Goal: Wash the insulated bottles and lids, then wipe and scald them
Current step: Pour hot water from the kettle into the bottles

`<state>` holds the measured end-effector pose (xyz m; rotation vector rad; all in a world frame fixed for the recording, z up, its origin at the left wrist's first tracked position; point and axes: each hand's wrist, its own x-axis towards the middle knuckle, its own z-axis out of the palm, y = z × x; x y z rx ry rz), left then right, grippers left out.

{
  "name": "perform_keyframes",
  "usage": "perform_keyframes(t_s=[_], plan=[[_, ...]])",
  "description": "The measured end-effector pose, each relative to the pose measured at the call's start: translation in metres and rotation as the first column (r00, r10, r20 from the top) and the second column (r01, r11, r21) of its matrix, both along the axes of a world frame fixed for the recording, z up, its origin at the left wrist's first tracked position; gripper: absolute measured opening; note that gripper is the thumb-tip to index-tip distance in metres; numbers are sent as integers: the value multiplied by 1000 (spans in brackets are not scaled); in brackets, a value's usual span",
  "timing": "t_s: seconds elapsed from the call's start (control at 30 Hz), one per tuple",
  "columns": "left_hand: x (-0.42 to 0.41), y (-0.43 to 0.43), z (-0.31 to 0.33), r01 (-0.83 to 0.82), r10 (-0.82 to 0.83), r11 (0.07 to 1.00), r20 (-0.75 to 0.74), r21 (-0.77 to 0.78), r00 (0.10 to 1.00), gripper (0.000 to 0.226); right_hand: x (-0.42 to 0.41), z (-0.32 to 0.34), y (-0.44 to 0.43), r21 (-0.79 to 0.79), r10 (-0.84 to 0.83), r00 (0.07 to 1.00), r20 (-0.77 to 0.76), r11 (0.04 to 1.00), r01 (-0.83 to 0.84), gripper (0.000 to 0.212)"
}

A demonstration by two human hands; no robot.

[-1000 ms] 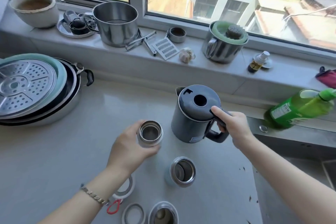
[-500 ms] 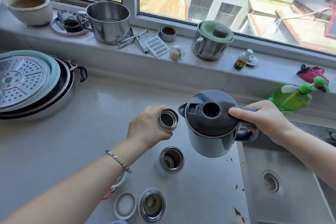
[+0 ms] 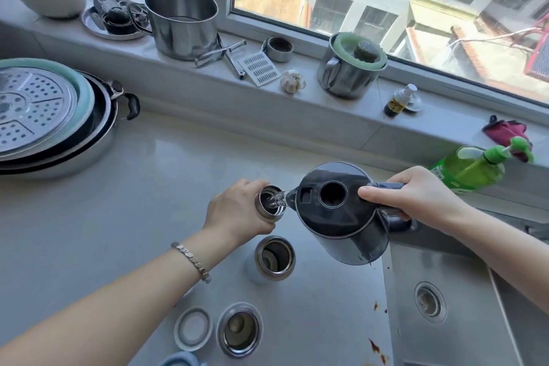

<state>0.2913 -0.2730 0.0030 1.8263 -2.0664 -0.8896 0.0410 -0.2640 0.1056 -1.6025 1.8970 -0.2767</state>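
While water runs from the kettle (image 3: pixel 338 217) spout into the small bottle (image 3: pixel 265 214), that bottle's mouth sits just left of the spout and a little below it, its long axis close to upright. The left hand (image 3: pixel 237 208) is wrapped round its body. The right hand (image 3: pixel 416 196) grasps the kettle handle, thumb on the lid, tipping it leftward. Whether the small bottle rests on the worktop (image 3: pixel 148 202) I cannot tell. A second bottle (image 3: pixel 274 257) and a third bottle (image 3: pixel 240 328) stand open nearer the worktop's front edge, with a lid ring (image 3: pixel 193 328) beside the third. The sink (image 3: pixel 460 336) adjoins the right edge, and the window sill (image 3: pixel 445 119) runs along the back.
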Motion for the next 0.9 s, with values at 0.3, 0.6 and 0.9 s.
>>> perform_keyframes(t_s=[0.3, 0.6, 0.9], plan=[[9, 4, -5, -32, 32, 999, -1, -8, 999, 56, 9, 9, -2, 32, 44, 996, -81, 999, -41, 58], [11, 6, -5, -30, 30, 999, 22, -21, 999, 55, 15, 15, 0, 57, 41, 993, -111, 998, -34, 59], [10, 9, -8, -27, 27, 1000, 36, -14, 999, 55, 22, 15, -1, 65, 41, 985, -167, 997, -30, 60]])
